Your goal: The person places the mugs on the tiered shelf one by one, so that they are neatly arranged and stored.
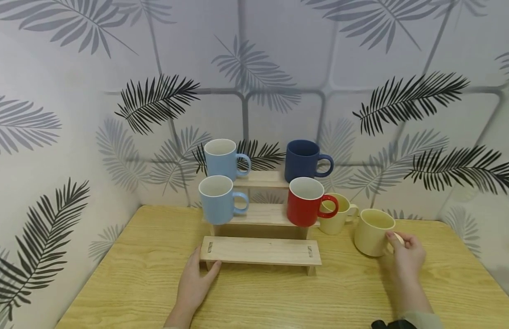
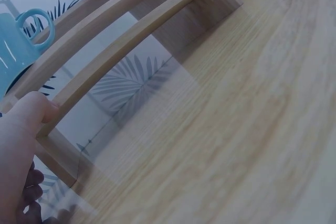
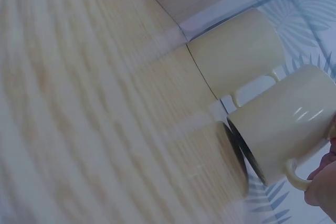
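A pale wall (image 1: 279, 59) printed with grey and black leaves stands behind a light wooden table (image 1: 279, 301). On the table is a three-step wooden rack (image 1: 260, 250). A person's left hand (image 1: 194, 282) grips the left end of its lowest step, thumb on the front edge. The right hand (image 1: 408, 258) pinches the handle of a yellow mug (image 1: 371, 234), right of the rack; the right wrist view shows the mug's base just off the table. A light blue mug (image 1: 216, 204) stands upright at the left of the middle step, with a red mug (image 1: 302, 206) at the right. Behind them, on the top step, are another light blue mug (image 1: 219, 161) at the left and a dark blue mug (image 1: 301, 163) at the right. A second yellow mug (image 1: 331, 223), partly hidden by the red one, stands on the table between the rack and the held mug.
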Motion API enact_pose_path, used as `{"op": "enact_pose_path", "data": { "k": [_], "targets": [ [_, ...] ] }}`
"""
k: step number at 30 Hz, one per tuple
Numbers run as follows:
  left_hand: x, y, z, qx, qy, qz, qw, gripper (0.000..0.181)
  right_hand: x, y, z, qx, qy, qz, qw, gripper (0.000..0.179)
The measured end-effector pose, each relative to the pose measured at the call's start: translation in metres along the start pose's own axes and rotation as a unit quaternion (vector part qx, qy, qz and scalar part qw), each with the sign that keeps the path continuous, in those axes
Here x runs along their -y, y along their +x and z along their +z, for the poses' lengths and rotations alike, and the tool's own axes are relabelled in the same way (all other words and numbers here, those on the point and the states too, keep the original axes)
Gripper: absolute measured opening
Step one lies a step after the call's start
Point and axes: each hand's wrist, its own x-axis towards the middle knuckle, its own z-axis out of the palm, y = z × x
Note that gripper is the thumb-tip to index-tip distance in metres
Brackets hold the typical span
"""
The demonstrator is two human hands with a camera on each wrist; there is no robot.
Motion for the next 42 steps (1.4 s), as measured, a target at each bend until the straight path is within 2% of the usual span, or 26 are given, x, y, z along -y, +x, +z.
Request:
{"op": "enact_pose_path", "data": {
  "k": [5, 14, 21, 28, 35, 38, 42],
  "targets": [
    [0.0, -0.001, 0.0, 0.002, -0.002, 0.0, 1.0, 0.09, 0.006, -0.006, -0.004, 0.0, 0.022, -0.006, 0.9997, 0.012],
    [0.0, -0.001, 0.0, 0.002, 0.0, 0.005, 1.0, 0.088, 0.022, -0.017, -0.007, 0.005, 0.047, -0.041, 0.998, 0.013],
    [0.0, -0.001, 0.0, 0.002, 0.0, 0.003, 1.0, 0.09, 0.041, -0.031, 0.001, 0.025, 0.068, -0.09, 0.9932, 0.011],
    [0.001, 0.0, 0.0, 0.0, 0.0, 0.005, 1.0, 0.088, 0.059, -0.048, 0.011, 0.045, 0.111, -0.13, 0.9842, 0.008],
    [0.001, 0.001, 0.0, 0.002, 0.001, 0.005, 1.0, 0.088, 0.075, -0.065, 0.021, 0.081, 0.149, -0.136, 0.9761, 0.006],
    [0.001, 0.001, 0.0, 0.003, 0.002, 0.004, 1.0, 0.088, 0.08, -0.072, 0.026, 0.106, 0.168, -0.14, 0.97, 0.006],
    [0.0, 0.001, -0.001, 0.005, 0.003, 0.001, 1.0, 0.089, 0.085, -0.082, 0.033, 0.151, 0.198, -0.15, 0.9568, 0.007]
  ]
}}
